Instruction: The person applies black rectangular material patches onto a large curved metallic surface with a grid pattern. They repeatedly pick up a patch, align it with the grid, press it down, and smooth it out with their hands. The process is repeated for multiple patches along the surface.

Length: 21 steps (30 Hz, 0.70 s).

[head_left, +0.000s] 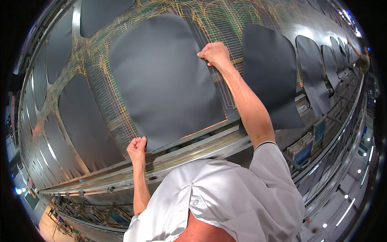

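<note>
A large dark grey sheet (163, 76) with a rounded far end and a straighter near edge lies before me on a surface covered in coloured outlines. At its near left corner my left hand (137, 150) is closed, thumb and fingers pinching the edge. Farther up, on the right edge of the same sheet, my right hand (215, 54) is closed in a pinch, with the arm stretched out. An orange line shows along the near edge. The sheet's material is hard to tell, perhaps leather-like.
More dark sheets lie around: one to the right (268, 68) hangs over the table edge, another to the left (86, 117). A metal rail (201, 151) runs along the near edge. Another person (363, 62) stands far right. Boards (301, 152) are stored below the table.
</note>
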Tool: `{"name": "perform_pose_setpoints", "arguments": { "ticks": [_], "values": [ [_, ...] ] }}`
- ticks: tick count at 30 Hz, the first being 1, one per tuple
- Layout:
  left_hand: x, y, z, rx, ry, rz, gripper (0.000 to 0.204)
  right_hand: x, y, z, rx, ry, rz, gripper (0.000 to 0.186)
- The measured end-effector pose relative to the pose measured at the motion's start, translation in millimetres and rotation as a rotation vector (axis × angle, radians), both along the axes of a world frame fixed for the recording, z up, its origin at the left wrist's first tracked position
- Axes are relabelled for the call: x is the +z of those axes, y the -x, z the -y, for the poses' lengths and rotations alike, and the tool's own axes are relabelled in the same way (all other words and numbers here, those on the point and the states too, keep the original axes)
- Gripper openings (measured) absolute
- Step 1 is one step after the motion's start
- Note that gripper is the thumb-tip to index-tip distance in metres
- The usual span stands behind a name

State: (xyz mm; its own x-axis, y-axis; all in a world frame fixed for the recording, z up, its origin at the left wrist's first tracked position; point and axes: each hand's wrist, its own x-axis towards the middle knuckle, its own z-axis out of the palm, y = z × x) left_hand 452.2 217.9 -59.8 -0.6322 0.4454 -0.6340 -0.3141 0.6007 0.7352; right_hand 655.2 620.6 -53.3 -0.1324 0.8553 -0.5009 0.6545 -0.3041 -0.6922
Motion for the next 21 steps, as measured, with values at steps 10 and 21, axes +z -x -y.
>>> {"name": "perform_pose_setpoints", "arguments": {
  "ticks": [10, 21],
  "values": [
    [0, -2, 4, 0.019, 0.029, 0.004, 0.015, 0, 6, 3, 0.080, -0.060, 0.012, 0.015],
    [11, 1, -5, 0.016, -0.006, -0.003, 0.017, 6, 0, 12, -0.025, -0.007, -0.185, 0.011]
  ]
}}
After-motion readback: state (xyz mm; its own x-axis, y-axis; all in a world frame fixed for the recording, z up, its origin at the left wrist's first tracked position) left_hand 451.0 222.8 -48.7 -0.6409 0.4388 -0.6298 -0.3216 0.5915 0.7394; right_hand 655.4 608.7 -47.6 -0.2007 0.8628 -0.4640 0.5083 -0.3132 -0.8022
